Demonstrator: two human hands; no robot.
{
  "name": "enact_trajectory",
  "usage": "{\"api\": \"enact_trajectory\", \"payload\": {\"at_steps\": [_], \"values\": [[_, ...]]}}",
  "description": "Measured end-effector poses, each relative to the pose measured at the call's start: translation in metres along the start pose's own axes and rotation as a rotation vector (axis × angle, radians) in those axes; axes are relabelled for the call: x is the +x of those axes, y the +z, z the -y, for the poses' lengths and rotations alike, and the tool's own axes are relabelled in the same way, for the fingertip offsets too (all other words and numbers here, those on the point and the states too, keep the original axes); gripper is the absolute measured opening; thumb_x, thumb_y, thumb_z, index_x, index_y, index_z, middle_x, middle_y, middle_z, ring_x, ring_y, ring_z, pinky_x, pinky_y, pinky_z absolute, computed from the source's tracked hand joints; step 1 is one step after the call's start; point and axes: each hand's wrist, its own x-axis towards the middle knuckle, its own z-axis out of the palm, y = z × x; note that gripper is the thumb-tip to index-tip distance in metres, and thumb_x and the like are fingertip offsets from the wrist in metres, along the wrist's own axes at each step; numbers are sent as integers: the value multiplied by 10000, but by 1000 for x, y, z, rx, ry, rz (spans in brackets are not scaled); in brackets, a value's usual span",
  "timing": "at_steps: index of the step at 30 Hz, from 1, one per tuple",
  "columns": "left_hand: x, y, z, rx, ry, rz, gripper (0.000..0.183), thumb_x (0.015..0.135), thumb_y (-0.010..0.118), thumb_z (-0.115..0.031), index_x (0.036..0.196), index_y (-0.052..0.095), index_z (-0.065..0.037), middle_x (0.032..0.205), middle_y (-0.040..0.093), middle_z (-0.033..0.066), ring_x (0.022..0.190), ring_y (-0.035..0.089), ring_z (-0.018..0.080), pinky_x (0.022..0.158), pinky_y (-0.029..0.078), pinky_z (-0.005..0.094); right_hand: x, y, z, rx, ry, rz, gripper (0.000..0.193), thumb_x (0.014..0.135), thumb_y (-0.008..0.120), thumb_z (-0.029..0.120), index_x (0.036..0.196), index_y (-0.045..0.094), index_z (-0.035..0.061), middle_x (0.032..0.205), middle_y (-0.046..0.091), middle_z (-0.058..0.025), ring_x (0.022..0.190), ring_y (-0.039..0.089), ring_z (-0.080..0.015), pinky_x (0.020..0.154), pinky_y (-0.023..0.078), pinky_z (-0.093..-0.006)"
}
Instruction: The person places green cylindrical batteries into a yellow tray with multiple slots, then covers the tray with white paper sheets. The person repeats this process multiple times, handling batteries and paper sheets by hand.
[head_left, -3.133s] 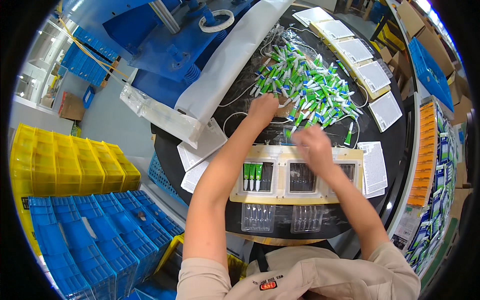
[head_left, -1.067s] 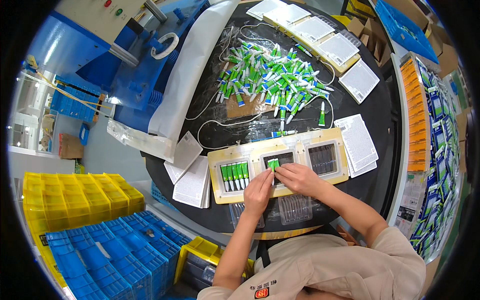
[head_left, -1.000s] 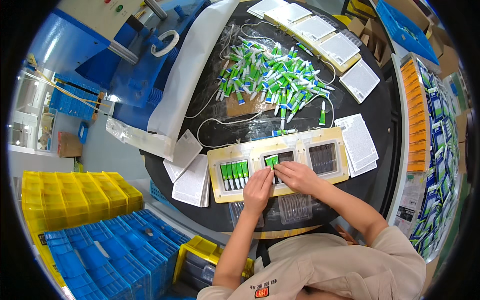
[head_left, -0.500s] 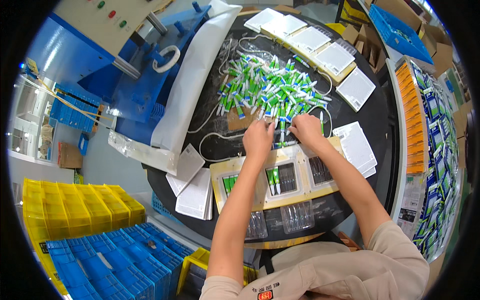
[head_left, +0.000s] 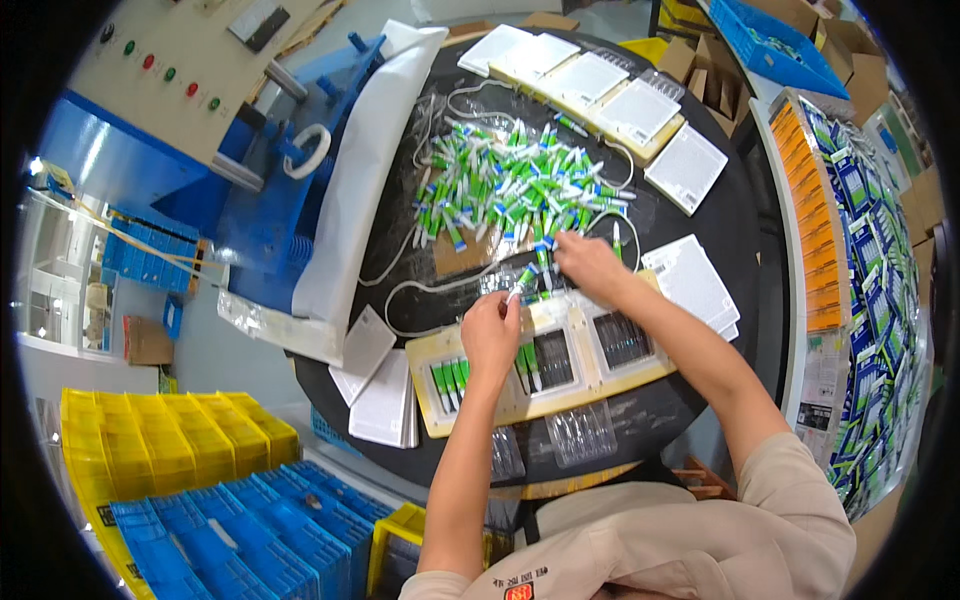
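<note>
My left hand (head_left: 490,335) is closed around the white end of a small green-and-white tube (head_left: 522,282), above a cream fixture (head_left: 425,355). Green tubes (head_left: 448,384) lie side by side in the fixture's left compartment, and more stand in the middle one, partly behind my left wrist. Its right compartment (head_left: 622,340) shows a clear ribbed insert without tubes. At the near edge of a large heap of tubes (head_left: 500,180), my right hand (head_left: 592,265) has its fingertips pinched at another small tube (head_left: 544,258); the exact grip is partly hidden.
White cards lie left (head_left: 380,405) and right (head_left: 690,285) of the fixture. Clear blister trays (head_left: 582,435) lie at the front edge. A second fixture with white cards (head_left: 635,110) stands at the back. A blue machine (head_left: 255,215) is at left, with cords (head_left: 395,300) across the black table.
My left hand has drawn back from the heap toward the fixture with a tube. My right hand stays at the heap's near edge. The whole view has shifted slightly.
</note>
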Motion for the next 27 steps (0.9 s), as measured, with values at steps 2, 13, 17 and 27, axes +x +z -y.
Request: {"api": "enact_trajectory", "payload": {"at_steps": [2,13,17,27], "values": [[-43,-16,-7,-175,-93,-25,209,951,704,-190,898,699,12,642,634,115,567,574,157,563,444,321,-13,-20,3,175,2,-141,120,802,667,62,916,672,23,994,620,-124,887,675,-280,689,598,-352],[-143,13,-19,163,236,-216,110,903,739,-102,912,648,-39,749,598,62,683,598,261,607,449,381,-103,-37,88,222,-439,-249,230,786,654,99,980,689,-21,1017,656,-87,945,674,-197,791,562,-299],[-141,15,-11,207,385,-222,152,841,771,-44,961,677,-39,838,647,88,725,627,257,615,473,380,-99,-29,90,175,-444,-184,195,798,654,113,949,695,-3,1046,655,-85,1006,650,-203,817,541,-312],[-139,14,-2,110,423,-211,231,807,793,-19,1023,711,-16,897,680,104,760,656,264,650,515,372,-92,-25,92,226,-409,-155,201,784,659,118,943,692,-1,1054,650,-96,986,647,-216,816,546,-316]]}}
